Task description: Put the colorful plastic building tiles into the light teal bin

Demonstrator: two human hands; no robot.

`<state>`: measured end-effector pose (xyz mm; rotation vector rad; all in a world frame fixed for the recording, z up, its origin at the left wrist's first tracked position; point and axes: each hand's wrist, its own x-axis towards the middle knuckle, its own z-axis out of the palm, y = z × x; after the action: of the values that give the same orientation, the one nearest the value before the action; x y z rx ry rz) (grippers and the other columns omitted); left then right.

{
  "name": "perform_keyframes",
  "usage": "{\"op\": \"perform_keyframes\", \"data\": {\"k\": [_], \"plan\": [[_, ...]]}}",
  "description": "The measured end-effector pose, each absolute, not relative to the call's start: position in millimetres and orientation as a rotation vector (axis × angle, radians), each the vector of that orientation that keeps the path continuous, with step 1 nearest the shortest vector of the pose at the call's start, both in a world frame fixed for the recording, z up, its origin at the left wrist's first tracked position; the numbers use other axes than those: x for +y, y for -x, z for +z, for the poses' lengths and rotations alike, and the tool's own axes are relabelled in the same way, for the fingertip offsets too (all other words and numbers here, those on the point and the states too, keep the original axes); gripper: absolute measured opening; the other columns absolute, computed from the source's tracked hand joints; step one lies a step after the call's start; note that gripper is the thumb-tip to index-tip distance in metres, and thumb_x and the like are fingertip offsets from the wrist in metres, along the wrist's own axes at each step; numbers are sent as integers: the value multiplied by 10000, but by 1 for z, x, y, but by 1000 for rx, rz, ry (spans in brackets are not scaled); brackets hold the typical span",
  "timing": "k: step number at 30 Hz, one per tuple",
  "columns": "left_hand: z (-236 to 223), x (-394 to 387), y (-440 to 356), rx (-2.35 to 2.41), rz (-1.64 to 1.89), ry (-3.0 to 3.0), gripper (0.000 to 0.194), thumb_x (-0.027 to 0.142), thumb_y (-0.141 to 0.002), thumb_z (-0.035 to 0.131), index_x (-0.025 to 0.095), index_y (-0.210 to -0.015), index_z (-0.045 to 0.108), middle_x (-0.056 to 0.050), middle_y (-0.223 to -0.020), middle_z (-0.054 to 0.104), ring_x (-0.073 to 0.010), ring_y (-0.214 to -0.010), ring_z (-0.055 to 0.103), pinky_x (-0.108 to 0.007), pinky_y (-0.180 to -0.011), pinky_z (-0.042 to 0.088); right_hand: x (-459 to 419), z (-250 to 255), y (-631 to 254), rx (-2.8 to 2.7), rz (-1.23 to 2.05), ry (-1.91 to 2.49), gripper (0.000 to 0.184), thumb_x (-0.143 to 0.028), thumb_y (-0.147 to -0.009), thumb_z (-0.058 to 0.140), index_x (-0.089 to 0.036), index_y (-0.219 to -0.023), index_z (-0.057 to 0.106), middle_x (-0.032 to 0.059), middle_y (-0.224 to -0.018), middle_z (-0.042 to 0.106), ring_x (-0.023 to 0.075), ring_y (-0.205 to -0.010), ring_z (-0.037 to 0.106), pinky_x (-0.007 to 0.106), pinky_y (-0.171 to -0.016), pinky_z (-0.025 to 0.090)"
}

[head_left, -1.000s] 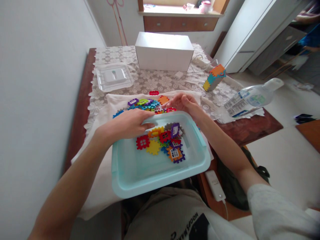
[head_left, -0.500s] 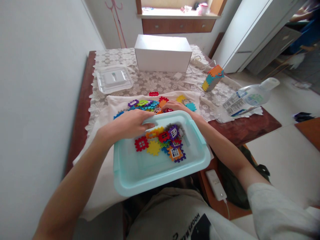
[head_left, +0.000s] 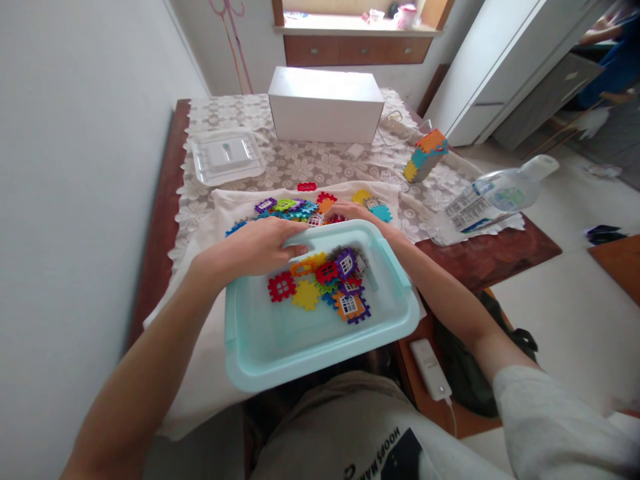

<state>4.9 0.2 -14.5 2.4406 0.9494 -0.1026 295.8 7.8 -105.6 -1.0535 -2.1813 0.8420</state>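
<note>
On the far left we see a plain grey wall [head_left: 75, 167]. Next to it is the brown table [head_left: 160, 220] with a lacy cloth [head_left: 320, 163] on top. A clear plastic lid [head_left: 227, 155] lies flat near the left side of the table.

Our left hand [head_left: 257, 245] comes in from the left. It grips the far rim of the light blue tub [head_left: 260, 347]. The fingers are curled close together over the rim, and the fingertips dip a little inside the tub.

The tub sits at the near edge of the table, right in front of us, partly on a white cloth [head_left: 220, 207]. Inside it we see a small heap of bright toy tiles [head_left: 325, 283], red, yellow, orange, purple and blue. They lie toward the far side of the tub.

Just behind the tub, more loose tiles [head_left: 293, 208] lie in a pile on the white cloth. One red tile [head_left: 307, 187] lies alone, a little farther back. A big white box [head_left: 325, 103] stands at the far end of the table.

Our right hand [head_left: 353, 215] rests low behind the tub's far rim, among the loose tiles. The rim hides the fingers, so we cannot tell if they pinch a tile.

Farther right, a block made of joined tiles [head_left: 425, 155] leans on the lacy cloth. A clear bottle [head_left: 493, 193] lies on its side near the right edge. A white power bank [head_left: 429, 369] lies below the tub's right corner.
</note>
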Motion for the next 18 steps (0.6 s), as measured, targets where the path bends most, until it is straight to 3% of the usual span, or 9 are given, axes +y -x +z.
{"op": "perform_keyframes", "data": {"k": [5, 11, 18], "plan": [[-16, 1, -5, 949, -96, -2449, 309, 472, -1085, 572, 221, -1094, 753, -95, -1036, 805, -278, -857, 684, -365, -763, 415, 15, -109, -297, -2090, 844, 1081, 122, -299, -857, 763, -219, -949, 745, 21, -969, 778, 205, -885, 668, 347, -853, 551], [-15, 0, -5, 962, -108, -2469, 293, 474, -1083, 564, 228, -1032, 714, -99, -1014, 795, -277, -860, 688, -371, -763, 416, 26, -117, -300, -1965, 666, 1170, 156, -343, -953, 697, -205, -898, 745, 62, -954, 799, 220, -872, 704, 362, -833, 557], [-14, -1, -5, 965, -106, -2491, 300, 472, -1089, 566, 218, -998, 695, -99, -993, 798, -273, -852, 690, -365, -728, 428, 33, -123, -306, -2010, 449, 1305, 88, -252, -931, 734, -196, -949, 800, 68, -992, 837, 212, -862, 698, 354, -874, 524]]}}
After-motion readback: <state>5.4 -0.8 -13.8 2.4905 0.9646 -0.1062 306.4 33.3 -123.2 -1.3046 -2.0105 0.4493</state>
